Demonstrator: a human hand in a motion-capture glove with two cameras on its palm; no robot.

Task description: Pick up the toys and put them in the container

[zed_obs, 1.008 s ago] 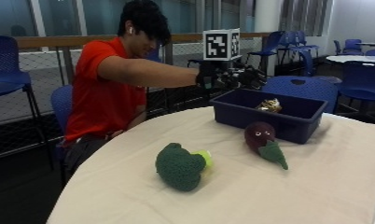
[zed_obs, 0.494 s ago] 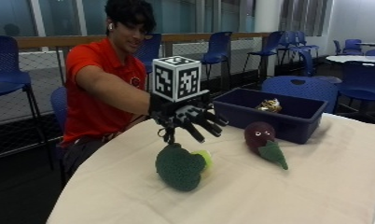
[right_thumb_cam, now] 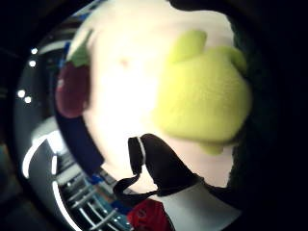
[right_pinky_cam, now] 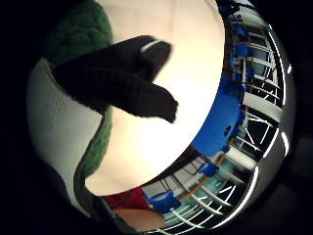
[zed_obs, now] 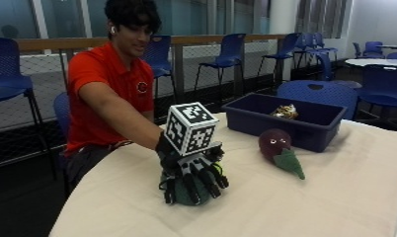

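A green plush broccoli toy [zed_obs: 190, 200] with a yellow-green stalk [right_thumb_cam: 207, 96] lies on the cream table [zed_obs: 330, 207] near its front left. My gloved right hand [zed_obs: 192, 173] sits on top of it, fingers [zed_obs: 208, 182] spread and draped down over its front, thumb [right_thumb_cam: 159, 163] apart from the stalk. The toy's green head [right_pinky_cam: 80, 29] fills the rim of the little finger side palm view. A purple eggplant toy [zed_obs: 277, 145] with a green leaf lies further right, just before the dark blue container [zed_obs: 303, 137]. Inside the container sits a golden-brown toy [zed_obs: 285, 112].
The person in a red shirt sits at the table's far left edge. Blue chairs [zed_obs: 317, 94] stand behind the container and along the railing. Bare tablecloth spreads between the broccoli and the eggplant and along the near side.
The hand has swung from over the container, down and left, and now rests on the broccoli toy. The eggplant and container have not moved.
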